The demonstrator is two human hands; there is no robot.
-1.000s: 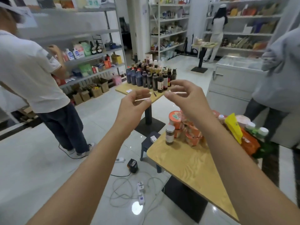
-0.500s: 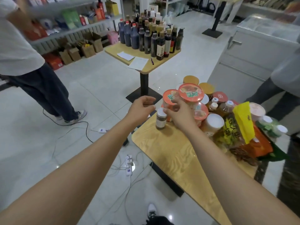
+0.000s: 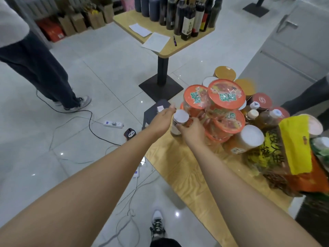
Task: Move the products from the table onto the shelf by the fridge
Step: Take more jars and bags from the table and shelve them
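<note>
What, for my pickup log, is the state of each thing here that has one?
small jar: upright on the table, lid on.
right hand: grips the small jar.
left hand: fingers relaxed beside the small jar, contact unclear.
orange-lidded tubs: stacked, lids on.
dark bottles: upright on the far table.

Both hands, raised in the air a second ago, are now down at the desk (image 3: pixel 178 168). The right hand (image 3: pixel 193 131) grips the jar (image 3: pixel 180 118), and the left hand (image 3: pixel 162 120) lies against the jar's left side.
</note>
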